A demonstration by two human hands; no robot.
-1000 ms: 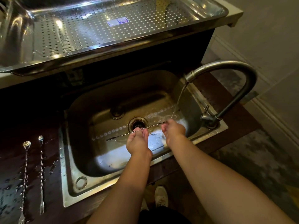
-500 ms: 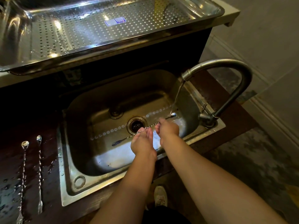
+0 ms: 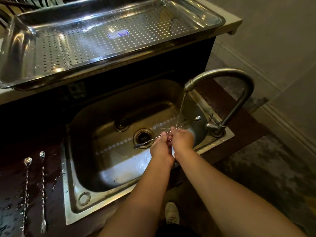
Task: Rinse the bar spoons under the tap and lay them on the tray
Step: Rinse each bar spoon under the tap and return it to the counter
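Note:
A long twisted bar spoon (image 3: 150,140) lies across the sink (image 3: 109,168), its bowl at the right near the tap base and its forked end over the drain. My left hand (image 3: 160,147) and my right hand (image 3: 182,138) pinch its stem side by side. Water runs from the curved tap (image 3: 222,72) onto the stem just right of my right hand. Two more bar spoons (image 3: 26,189) (image 3: 43,189) lie on the wet dark counter at the left. The perforated steel tray (image 3: 106,53) sits on the raised shelf behind the sink.
The tap lever (image 3: 210,118) stands at the sink's right rim. A wall and skirting board run along the right. A dish rack (image 3: 25,4) shows at the top left. My shoe (image 3: 171,213) is on the floor below the counter edge.
The spoon has slid to the right under the water stream, so its bowl now sticks out past my right hand. My hands have come closer together.

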